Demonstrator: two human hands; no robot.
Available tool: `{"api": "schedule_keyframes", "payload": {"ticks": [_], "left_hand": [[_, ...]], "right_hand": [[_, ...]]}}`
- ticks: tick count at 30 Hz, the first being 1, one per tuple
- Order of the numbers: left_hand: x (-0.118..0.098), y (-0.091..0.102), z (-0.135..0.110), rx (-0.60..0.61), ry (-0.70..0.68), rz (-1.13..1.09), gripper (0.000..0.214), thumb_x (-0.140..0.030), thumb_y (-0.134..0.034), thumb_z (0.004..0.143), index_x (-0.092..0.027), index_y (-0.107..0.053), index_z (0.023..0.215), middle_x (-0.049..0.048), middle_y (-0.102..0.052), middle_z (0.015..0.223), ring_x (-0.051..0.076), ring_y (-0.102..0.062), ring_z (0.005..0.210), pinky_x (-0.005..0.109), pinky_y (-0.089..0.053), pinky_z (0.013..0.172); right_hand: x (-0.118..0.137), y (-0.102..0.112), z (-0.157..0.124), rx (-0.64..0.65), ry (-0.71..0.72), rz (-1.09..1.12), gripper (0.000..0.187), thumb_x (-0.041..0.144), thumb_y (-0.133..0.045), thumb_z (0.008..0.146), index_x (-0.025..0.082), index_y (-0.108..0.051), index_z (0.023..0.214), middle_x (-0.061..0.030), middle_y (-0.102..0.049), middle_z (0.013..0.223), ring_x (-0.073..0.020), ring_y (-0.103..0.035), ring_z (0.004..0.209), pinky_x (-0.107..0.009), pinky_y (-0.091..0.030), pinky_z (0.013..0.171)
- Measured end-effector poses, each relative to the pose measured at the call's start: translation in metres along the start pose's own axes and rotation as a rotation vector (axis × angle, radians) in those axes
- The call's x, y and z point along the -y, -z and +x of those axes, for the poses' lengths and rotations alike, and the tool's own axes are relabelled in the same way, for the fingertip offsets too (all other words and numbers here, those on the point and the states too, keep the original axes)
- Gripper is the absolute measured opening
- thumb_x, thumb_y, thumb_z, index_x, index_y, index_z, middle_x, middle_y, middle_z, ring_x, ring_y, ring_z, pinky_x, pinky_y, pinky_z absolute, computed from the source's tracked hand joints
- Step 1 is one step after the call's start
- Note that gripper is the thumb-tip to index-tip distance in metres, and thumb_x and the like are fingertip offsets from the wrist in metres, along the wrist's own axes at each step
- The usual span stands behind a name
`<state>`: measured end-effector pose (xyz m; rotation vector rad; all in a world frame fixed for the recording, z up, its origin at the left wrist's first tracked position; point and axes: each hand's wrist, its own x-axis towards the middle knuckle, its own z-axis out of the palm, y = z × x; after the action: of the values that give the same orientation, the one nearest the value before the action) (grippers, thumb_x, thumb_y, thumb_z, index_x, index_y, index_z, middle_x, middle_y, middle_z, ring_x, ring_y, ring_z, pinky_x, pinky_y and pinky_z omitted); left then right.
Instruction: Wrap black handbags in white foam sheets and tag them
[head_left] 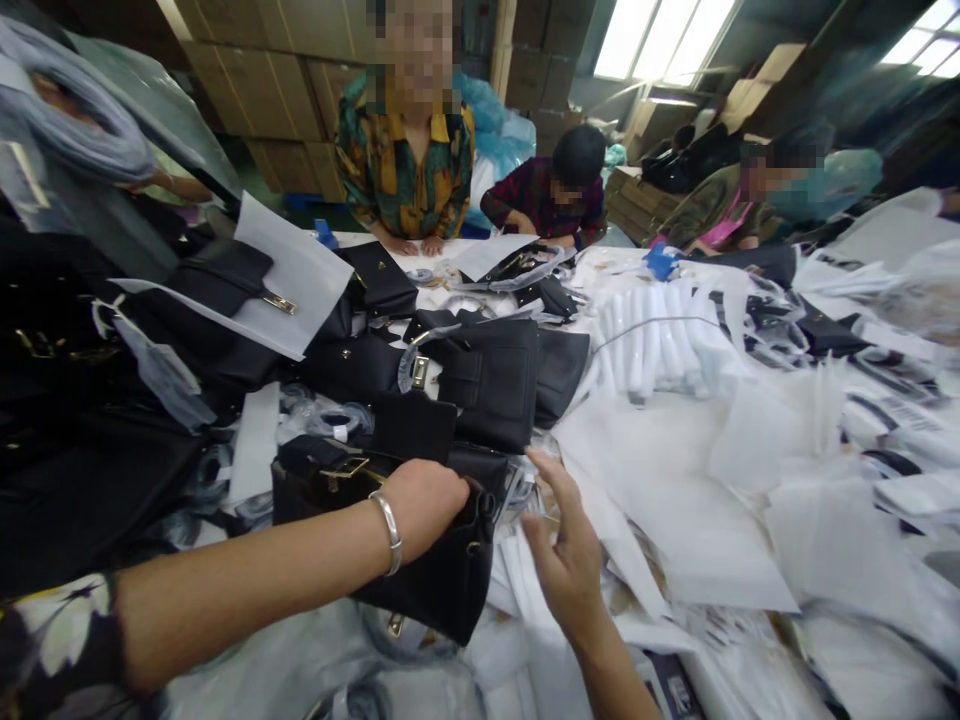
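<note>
A black handbag (442, 590) with gold metal fittings lies tilted in front of me, its flap raised at the back. My left hand (426, 505), with a silver bangle at the wrist, is closed on the bag's upper edge near its right end; the fingertips are hidden. To the right of the bag, my right hand (562, 540) is held up with thumb and fingers apart and nothing in it. Just beyond stands another black handbag (487, 385) with a plastic-wrapped handle, close to my right fingertips.
More black bags (217, 300) crowd the left side, one with a white sheet (292, 270). Plastic-wrapped white rolls (652, 335) and white sheets (675, 500) cover the right. Across the table are several people, one in a patterned shirt (405, 170). Cardboard boxes (255, 90) are stacked behind.
</note>
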<state>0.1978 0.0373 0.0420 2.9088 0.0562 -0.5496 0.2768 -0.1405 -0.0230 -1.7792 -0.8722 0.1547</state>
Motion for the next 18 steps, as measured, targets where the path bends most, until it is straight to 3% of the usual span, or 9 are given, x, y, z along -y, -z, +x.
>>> {"api": "schedule_keyframes", "payload": {"ticks": [2, 4, 7, 9, 11, 13, 16, 18], "left_hand": [[0.002, -0.011, 0.002, -0.001, 0.002, -0.035, 0.018, -0.010, -0.061, 0.083, -0.015, -0.070, 0.097, 0.0124, -0.075, 0.089, 0.030, -0.073, 0.085, 0.038, -0.057, 0.073], [0.009, -0.022, 0.001, -0.021, 0.020, -0.082, 0.018, -0.014, -0.066, 0.081, -0.017, -0.071, 0.097, 0.0108, -0.076, 0.090, 0.029, -0.073, 0.087, 0.036, -0.057, 0.076], [0.029, -0.032, -0.003, -0.075, 0.080, -0.171, 0.024, -0.017, -0.068, 0.079, -0.023, -0.072, 0.102, 0.0075, -0.077, 0.094, 0.026, -0.073, 0.093, 0.033, -0.056, 0.080], [0.044, -0.038, -0.006, -0.113, 0.116, -0.230, 0.031, -0.015, -0.063, 0.082, -0.026, -0.071, 0.110, 0.0056, -0.077, 0.101, 0.023, -0.072, 0.098, 0.030, -0.054, 0.084], [0.054, -0.043, -0.009, -0.138, 0.136, -0.275, 0.035, -0.014, -0.059, 0.084, -0.026, -0.070, 0.114, 0.0048, -0.076, 0.105, 0.021, -0.071, 0.102, 0.029, -0.053, 0.088], [0.057, -0.048, -0.010, -0.147, 0.144, -0.304, 0.035, -0.013, -0.058, 0.084, -0.025, -0.070, 0.114, 0.0056, -0.076, 0.105, 0.022, -0.071, 0.103, 0.030, -0.053, 0.090], [0.052, -0.054, -0.009, -0.158, 0.149, -0.328, 0.033, -0.012, -0.057, 0.084, -0.021, -0.069, 0.113, 0.0095, -0.075, 0.105, 0.027, -0.070, 0.102, 0.038, -0.053, 0.089], [0.045, -0.058, -0.010, -0.170, 0.153, -0.340, 0.029, -0.013, -0.056, 0.084, -0.017, -0.068, 0.111, 0.0124, -0.075, 0.104, 0.030, -0.070, 0.101, 0.043, -0.054, 0.087]], "right_hand": [[0.013, 0.004, 0.008, 0.256, 0.285, -0.138, 0.057, 0.037, -0.066, 0.091, 0.025, -0.049, 0.144, -0.0106, -0.060, 0.135, -0.0310, -0.046, 0.134, -0.053, -0.036, 0.114], [0.013, 0.003, 0.006, 0.359, 0.407, -0.202, 0.047, 0.029, -0.065, 0.092, 0.025, -0.055, 0.137, -0.0097, -0.067, 0.120, -0.0274, -0.056, 0.122, -0.048, -0.045, 0.107], [-0.009, -0.004, -0.016, 0.331, 0.368, -0.258, 0.017, 0.019, -0.056, 0.096, 0.023, -0.068, 0.107, -0.0067, -0.067, 0.091, -0.0221, -0.062, 0.092, -0.037, -0.056, 0.081], [-0.024, -0.007, -0.034, 0.293, 0.300, -0.273, 0.016, 0.015, -0.053, 0.096, 0.022, -0.067, 0.093, -0.0054, -0.064, 0.082, -0.0206, -0.060, 0.082, -0.034, -0.055, 0.071], [-0.028, -0.012, -0.043, 0.213, 0.263, -0.243, 0.016, 0.014, -0.054, 0.095, 0.022, -0.066, 0.101, -0.0069, -0.065, 0.090, -0.0213, -0.062, 0.088, -0.036, -0.055, 0.076], [-0.022, -0.018, -0.038, 0.178, 0.261, -0.215, 0.031, 0.016, -0.058, 0.094, 0.023, -0.059, 0.124, -0.0108, -0.065, 0.115, -0.0249, -0.060, 0.110, -0.043, -0.053, 0.094], [-0.008, -0.033, -0.012, 0.304, 0.335, -0.226, 0.060, 0.025, -0.064, 0.092, 0.024, -0.041, 0.147, -0.0124, -0.054, 0.142, -0.0303, -0.043, 0.137, -0.053, -0.042, 0.112], [-0.005, -0.042, 0.001, 0.369, 0.389, -0.235, 0.059, 0.028, -0.068, 0.090, 0.024, -0.045, 0.145, -0.0116, -0.056, 0.140, -0.0312, -0.046, 0.136, -0.053, -0.044, 0.111]]}}
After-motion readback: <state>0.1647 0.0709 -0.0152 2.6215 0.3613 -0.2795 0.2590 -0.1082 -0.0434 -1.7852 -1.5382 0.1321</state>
